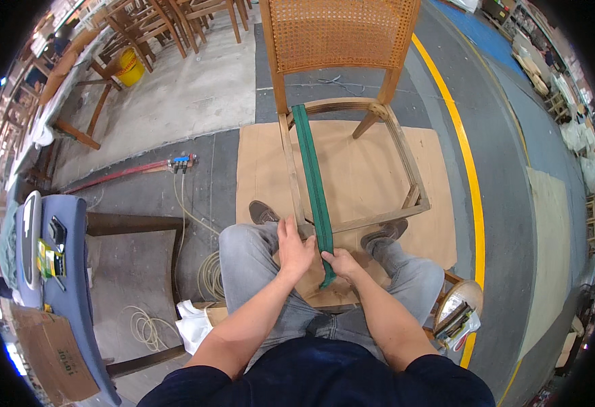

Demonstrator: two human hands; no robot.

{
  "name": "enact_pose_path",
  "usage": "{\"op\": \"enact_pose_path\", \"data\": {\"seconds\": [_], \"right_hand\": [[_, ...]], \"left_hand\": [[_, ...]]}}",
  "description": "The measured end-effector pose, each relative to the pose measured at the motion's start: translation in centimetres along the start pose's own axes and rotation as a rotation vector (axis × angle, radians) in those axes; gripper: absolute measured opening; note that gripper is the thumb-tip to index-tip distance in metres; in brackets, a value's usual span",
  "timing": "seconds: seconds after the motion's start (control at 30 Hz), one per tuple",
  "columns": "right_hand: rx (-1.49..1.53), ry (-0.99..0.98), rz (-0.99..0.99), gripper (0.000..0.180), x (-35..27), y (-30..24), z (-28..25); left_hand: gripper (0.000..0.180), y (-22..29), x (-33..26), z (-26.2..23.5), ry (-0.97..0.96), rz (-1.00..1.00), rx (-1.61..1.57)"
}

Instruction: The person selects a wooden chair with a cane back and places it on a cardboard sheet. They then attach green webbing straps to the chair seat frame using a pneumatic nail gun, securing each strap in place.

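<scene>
In front of me stands a wooden chair frame (367, 222) with an open seat and a woven cane back (345, 37). A strip of dark green webbing (312, 166) with darker lines runs along its left side, from the rear rail to the front rail and over it toward me. My right hand (341, 263) is closed on the webbing near its loose, bent end. At the front left corner of the frame, my left hand (295, 245) lies with its fingers stretched out, close beside the strip. Whether its thumb touches the webbing I cannot tell.
Flat cardboard (430, 237) lies under the chair. A blue padded surface (73, 271) holds small items at left, near coiled pale hose (210, 277). A round wooden stool (462, 300) with tools stands at right. A yellow bucket (130, 66) sits far left.
</scene>
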State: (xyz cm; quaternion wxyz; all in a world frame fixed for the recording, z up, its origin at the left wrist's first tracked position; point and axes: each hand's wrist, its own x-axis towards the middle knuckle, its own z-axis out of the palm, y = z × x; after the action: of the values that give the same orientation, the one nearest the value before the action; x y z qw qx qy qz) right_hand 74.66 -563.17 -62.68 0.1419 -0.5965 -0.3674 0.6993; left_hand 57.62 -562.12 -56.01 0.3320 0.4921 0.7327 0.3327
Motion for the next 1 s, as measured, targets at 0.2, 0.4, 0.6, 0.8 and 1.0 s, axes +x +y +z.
{"op": "enact_pose_path", "data": {"seconds": [0.2, 0.4, 0.6, 0.8, 1.0], "right_hand": [[-0.406, 0.077, -0.014, 0.039, 2.2, 2.7, -1.0], [-0.487, 0.094, -0.010, 0.045, 4.1, 0.5, -0.7], [0.138, 0.319, 0.236, 0.054, 3.7, 2.2, -2.5], [1.428, -0.141, 0.302, 0.064, 5.3, 0.6, 1.2], [1.409, -0.061, 0.360, 0.039, 8.8, -0.6, 1.3]], "left_hand": [[0.084, 2.0, 3.6, 0.3, -0.332, 0.558, 0.613], [0.075, 1.0, 4.5, 1.5, -0.398, 0.695, 0.816], [0.077, 1.0, 4.8, 2.6, -0.353, 0.771, 0.815], [0.080, 1.3, 4.5, 2.0, -0.358, 0.735, 0.838], [0.080, 1.0, 4.3, 1.7, -0.383, 0.712, 0.905]]}}
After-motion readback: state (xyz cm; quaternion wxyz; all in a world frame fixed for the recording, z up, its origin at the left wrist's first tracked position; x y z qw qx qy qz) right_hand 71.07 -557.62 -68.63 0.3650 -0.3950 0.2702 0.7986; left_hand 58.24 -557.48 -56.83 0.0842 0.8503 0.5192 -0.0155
